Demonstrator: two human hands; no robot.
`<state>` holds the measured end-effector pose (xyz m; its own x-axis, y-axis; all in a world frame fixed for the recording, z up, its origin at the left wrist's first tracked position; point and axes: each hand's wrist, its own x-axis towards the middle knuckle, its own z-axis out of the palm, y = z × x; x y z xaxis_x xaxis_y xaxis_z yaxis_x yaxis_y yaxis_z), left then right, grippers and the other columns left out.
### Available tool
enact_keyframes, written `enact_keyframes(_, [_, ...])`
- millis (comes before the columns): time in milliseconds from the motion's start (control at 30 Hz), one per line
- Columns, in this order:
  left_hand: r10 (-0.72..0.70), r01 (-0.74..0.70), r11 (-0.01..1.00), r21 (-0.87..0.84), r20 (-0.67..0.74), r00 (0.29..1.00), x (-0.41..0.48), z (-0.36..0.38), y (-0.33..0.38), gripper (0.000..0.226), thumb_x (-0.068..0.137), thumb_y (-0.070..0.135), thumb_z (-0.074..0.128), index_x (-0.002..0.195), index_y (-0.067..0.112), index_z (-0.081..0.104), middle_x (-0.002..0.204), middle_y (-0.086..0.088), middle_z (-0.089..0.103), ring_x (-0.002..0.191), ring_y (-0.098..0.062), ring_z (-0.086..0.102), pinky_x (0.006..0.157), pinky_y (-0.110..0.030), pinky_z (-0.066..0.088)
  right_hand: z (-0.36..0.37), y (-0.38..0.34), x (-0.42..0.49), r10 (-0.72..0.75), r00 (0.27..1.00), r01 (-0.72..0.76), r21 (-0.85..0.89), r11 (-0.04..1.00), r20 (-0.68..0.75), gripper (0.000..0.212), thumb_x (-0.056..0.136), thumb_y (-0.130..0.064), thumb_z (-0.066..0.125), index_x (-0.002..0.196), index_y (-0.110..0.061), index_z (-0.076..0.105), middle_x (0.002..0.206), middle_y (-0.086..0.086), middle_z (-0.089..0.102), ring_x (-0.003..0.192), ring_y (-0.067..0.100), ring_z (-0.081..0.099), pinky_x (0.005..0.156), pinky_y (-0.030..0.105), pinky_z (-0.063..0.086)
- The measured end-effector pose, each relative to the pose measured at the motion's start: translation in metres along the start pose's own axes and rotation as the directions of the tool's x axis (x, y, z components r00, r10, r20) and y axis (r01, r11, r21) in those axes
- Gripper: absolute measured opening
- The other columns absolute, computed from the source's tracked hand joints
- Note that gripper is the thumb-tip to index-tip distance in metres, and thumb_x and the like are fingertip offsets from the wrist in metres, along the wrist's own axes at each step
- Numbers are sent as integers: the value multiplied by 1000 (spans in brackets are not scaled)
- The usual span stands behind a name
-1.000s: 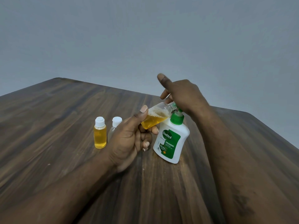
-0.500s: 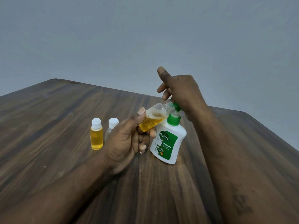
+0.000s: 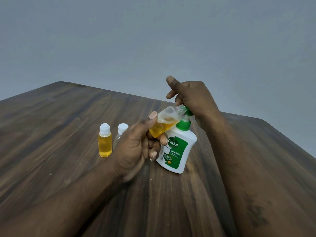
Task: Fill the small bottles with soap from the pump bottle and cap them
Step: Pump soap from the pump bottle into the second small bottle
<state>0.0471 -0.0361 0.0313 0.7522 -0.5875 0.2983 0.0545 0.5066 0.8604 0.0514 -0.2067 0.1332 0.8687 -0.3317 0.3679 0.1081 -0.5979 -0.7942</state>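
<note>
Right hand [image 3: 193, 98] risen, seemingly loose on pump bottle [image 3: 179, 151], left grip [image 3: 135, 147] holds small bottle [image 3: 164, 124], wooden table [image 3: 68, 117], grey wall [image 3: 153, 40]

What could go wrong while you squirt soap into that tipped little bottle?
1. The small clear plastic bottle, tilted in the left hand, meets the nozzle only at its narrow open neck; a slip could drip soap onto the dark wooden table.
2. The right hand pushes on the white soap bottle with a green pump; a hard push might topple it.
3. The soap inside looks foamy, so it may overflow early.
</note>
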Motion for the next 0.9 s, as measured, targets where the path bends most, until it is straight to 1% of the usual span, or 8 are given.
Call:
enact_keyframes(100, [-12, 12, 1000, -3, -83, 996, 1, 2, 2, 43, 100, 46, 49, 89, 9, 69, 69, -12, 59, 43, -14, 42, 41, -22, 37, 1, 0, 0, -5, 999, 7, -52, 999, 46, 51, 91, -64, 67, 75, -17, 80, 55, -9, 59, 51, 7, 52, 58, 27, 41])
enact_keyframes(233, [-55, 52, 998, -23, -161, 986, 2, -1, 1, 40, 91, 50, 56, 76, 17, 72, 65, -11, 50, 41, -14, 38, 41, -24, 32, 7, 0, -2, 48, 990, -23, -179, 984, 133, 46, 92, -58, 69, 74, -17, 80, 54, -12, 62, 59, 9, 56, 67, 31, 45])
enact_keyframes(367, [-65, 59, 998, -38, -171, 983, 4, -5, 1, 42, 99, 47, 49, 76, 21, 72, 65, -10, 48, 43, -14, 35, 42, -25, 31, 9, -4, -5, 32, 996, -12, -212, 977, 89, 46, 92, -59, 69, 81, -15, 79, 72, -4, 69, 73, 16, 63, 74, 37, 51])
enact_keyframes(433, [-85, 78, 995, -54, -139, 987, 5, -6, 0, 43, 100, 49, 47, 79, 18, 70, 66, -9, 47, 45, -14, 34, 43, -25, 31, 9, -6, -6, 36, 992, -10, -209, 978, 118, 45, 92, -59, 69, 83, -16, 79, 78, -2, 72, 79, 17, 66, 76, 37, 53])
enact_keyframes(533, [-120, 113, 990, -80, -89, 989, 4, -5, -2, 43, 95, 51, 50, 80, 15, 66, 66, -11, 49, 44, -15, 35, 43, -24, 30, 9, -9, -8, 42, 985, -19, -140, 990, 164, 47, 91, -58, 71, 86, -12, 78, 71, -7, 73, 66, 9, 66, 64, 28, 50])
enact_keyframes(600, [-137, 132, 986, -105, -49, 989, 2, -2, -3, 43, 93, 50, 51, 85, 11, 67, 65, -13, 50, 43, -15, 35, 43, -24, 27, 8, -11, -10, 19, 993, -9, -94, 996, 114, 49, 92, -58, 70, 84, -10, 78, 63, -8, 71, 54, 2, 61, 58, 22, 46])
enact_keyframes(733, [-133, 127, 985, -114, -42, 990, 0, -1, -4, 45, 93, 51, 53, 82, 11, 71, 66, -14, 54, 42, -13, 39, 40, -24, 31, 7, -13, -10, -44, 998, 41, -65, 997, -47, 49, 92, -59, 69, 74, -14, 77, 56, -11, 68, 48, -1, 59, 62, 24, 47])
enact_keyframes(900, [-78, 75, 993, -87, -31, 996, 0, 1, -5, 45, 94, 52, 57, 80, 11, 70, 69, -14, 59, 42, -14, 40, 40, -24, 35, 6, -13, -11, -48, 998, 43, -106, 993, -45, 51, 91, -54, 72, 82, -4, 77, 55, -15, 67, 47, -2, 58, 59, 23, 46])
